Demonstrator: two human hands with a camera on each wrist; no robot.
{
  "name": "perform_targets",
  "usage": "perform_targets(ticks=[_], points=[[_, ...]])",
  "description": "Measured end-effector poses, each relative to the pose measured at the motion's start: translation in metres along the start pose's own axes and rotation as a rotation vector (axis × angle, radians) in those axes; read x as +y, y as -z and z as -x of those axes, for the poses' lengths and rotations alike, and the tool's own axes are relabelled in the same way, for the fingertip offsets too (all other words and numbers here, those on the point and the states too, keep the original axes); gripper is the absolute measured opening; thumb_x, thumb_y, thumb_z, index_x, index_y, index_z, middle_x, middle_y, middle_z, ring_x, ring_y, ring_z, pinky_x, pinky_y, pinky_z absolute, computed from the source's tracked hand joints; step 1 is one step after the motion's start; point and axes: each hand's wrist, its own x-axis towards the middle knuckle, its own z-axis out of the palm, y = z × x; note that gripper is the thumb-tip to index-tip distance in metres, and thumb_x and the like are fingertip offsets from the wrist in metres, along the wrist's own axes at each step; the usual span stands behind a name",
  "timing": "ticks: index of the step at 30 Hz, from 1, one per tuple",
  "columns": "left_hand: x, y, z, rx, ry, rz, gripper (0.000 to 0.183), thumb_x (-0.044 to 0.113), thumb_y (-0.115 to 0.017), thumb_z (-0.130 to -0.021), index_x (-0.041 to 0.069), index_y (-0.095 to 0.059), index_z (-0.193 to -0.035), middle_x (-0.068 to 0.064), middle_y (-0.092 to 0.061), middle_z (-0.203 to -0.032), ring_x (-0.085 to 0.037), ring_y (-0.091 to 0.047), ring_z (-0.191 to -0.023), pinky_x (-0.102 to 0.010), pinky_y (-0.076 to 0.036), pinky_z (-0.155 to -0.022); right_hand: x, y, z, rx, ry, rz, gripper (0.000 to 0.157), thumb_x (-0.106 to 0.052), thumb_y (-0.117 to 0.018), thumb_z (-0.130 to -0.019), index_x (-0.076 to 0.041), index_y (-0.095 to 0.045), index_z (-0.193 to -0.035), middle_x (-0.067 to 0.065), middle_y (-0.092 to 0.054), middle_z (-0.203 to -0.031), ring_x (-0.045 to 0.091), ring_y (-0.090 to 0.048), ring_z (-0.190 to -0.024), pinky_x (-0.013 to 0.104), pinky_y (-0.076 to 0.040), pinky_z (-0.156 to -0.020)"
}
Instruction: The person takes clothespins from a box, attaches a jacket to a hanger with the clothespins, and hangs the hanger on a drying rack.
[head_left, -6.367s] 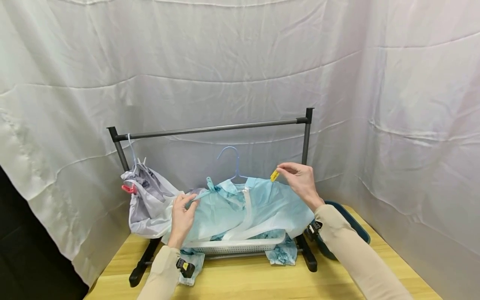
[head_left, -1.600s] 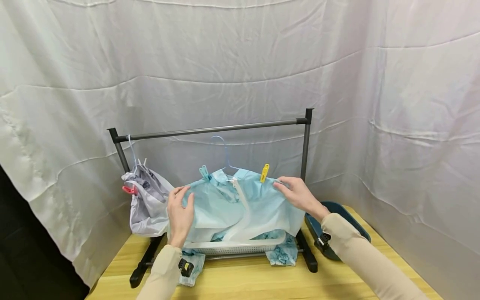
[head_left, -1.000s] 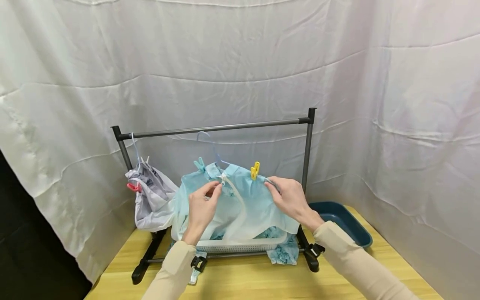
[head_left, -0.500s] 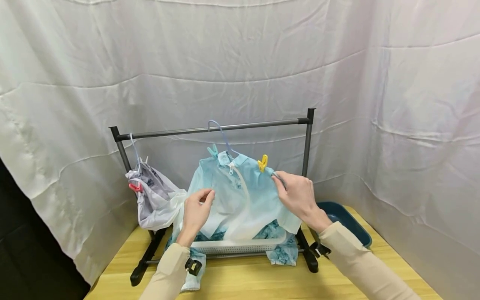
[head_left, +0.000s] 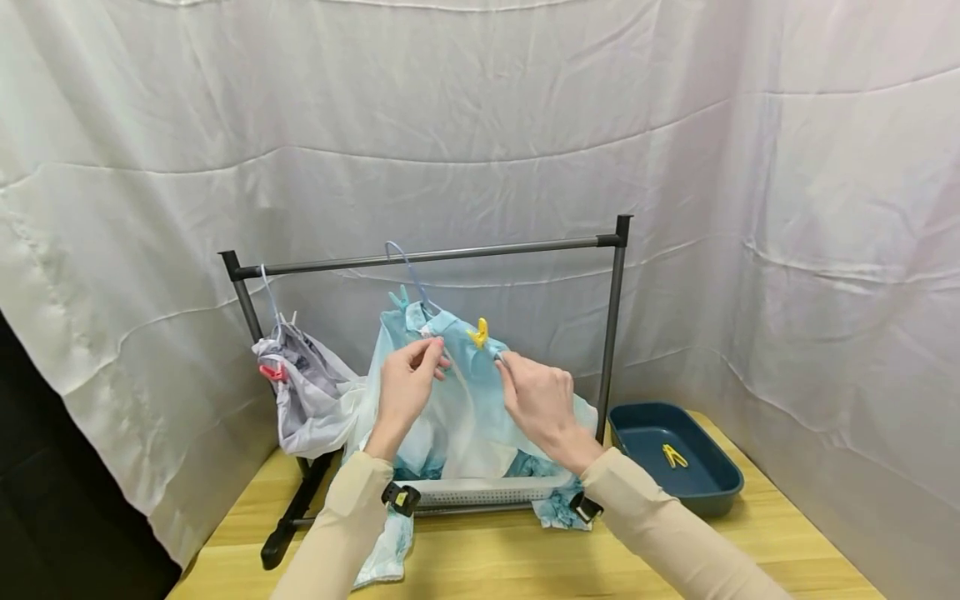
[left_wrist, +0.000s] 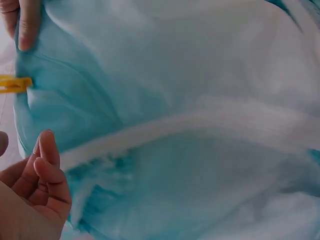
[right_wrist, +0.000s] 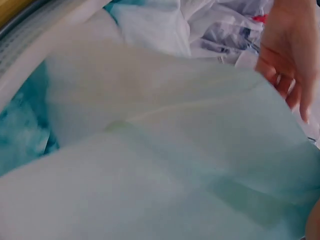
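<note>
A thin light-blue zip-up jacket [head_left: 480, 392] is on a pale blue hanger [head_left: 416, 279], whose hook overlaps the rack's bar; whether it is hooked over is unclear. A teal clothespin [head_left: 400, 297] and a yellow clothespin [head_left: 480, 333] sit at its shoulders. My right hand [head_left: 540, 400] grips the jacket's shoulder beside the yellow clothespin. My left hand [head_left: 407, 379] is in front of the collar and zipper. Its fingers are loosely bent, with nothing seen between them in the left wrist view, where the same hand [left_wrist: 37, 195] appears beside the fabric.
A metal rack [head_left: 495, 250] stands on the wooden table [head_left: 480, 554]. A grey-white garment [head_left: 307, 400] with a red clothespin [head_left: 273, 372] hangs at its left. Below is a white basket [head_left: 487, 496] with blue tie-dye cloth. A dark blue tray [head_left: 705, 479] at right contains yellow clothespins [head_left: 673, 456].
The yellow clothespin went from my right hand onto the jacket's shoulder. My right hand now grips that shoulder. Jacket and hanger rose toward the bar, then shifted left. My left hand rose to the collar.
</note>
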Motion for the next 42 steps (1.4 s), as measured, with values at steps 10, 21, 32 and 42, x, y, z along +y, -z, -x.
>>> perform_targets(ticks=[10,21,32,42], points=[[0.014,0.008,-0.016,-0.003,0.14,0.098,0.035,0.039,-0.066,-0.094,0.007,-0.074,-0.106,-0.01,-0.074,-0.083,-0.023,-0.069,-0.063,-0.022,-0.043,-0.049,-0.029,-0.021,-0.004,0.03,0.037,0.036,0.024,-0.017,-0.068,-0.093,-0.015,-0.054,-0.073,-0.006,-0.043,-0.052,0.003,-0.015,-0.041,0.019,-0.012,-0.038],[0.012,0.019,-0.023,0.048,0.268,0.216,0.028,0.024,-0.073,-0.09,-0.002,-0.067,-0.096,0.004,-0.069,-0.069,-0.016,-0.065,-0.057,-0.022,-0.044,-0.049,-0.044,-0.035,-0.004,0.008,0.043,0.022,0.021,-0.017,-0.066,-0.094,-0.015,-0.056,-0.076,-0.006,-0.042,-0.053,0.006,-0.025,-0.039,0.02,-0.012,-0.04],[0.014,0.043,-0.039,0.058,0.311,0.349,0.015,0.008,-0.07,-0.09,-0.005,-0.064,-0.091,0.006,-0.066,-0.073,-0.006,-0.056,-0.052,-0.019,-0.048,-0.048,-0.052,-0.032,-0.006,-0.082,0.058,-0.131,0.018,-0.018,-0.057,-0.099,-0.014,-0.066,-0.114,-0.005,-0.057,-0.069,0.006,-0.044,-0.049,0.018,-0.025,-0.041],[0.004,0.083,-0.052,0.03,0.389,0.357,0.011,0.008,-0.059,-0.097,0.004,-0.068,-0.09,0.003,-0.064,-0.083,-0.006,-0.056,-0.061,-0.017,-0.049,-0.053,-0.061,-0.033,-0.004,-0.155,0.211,-0.256,0.027,-0.028,-0.061,-0.098,-0.011,-0.067,-0.117,-0.001,-0.067,-0.09,0.01,-0.059,-0.072,0.025,-0.048,-0.06]])
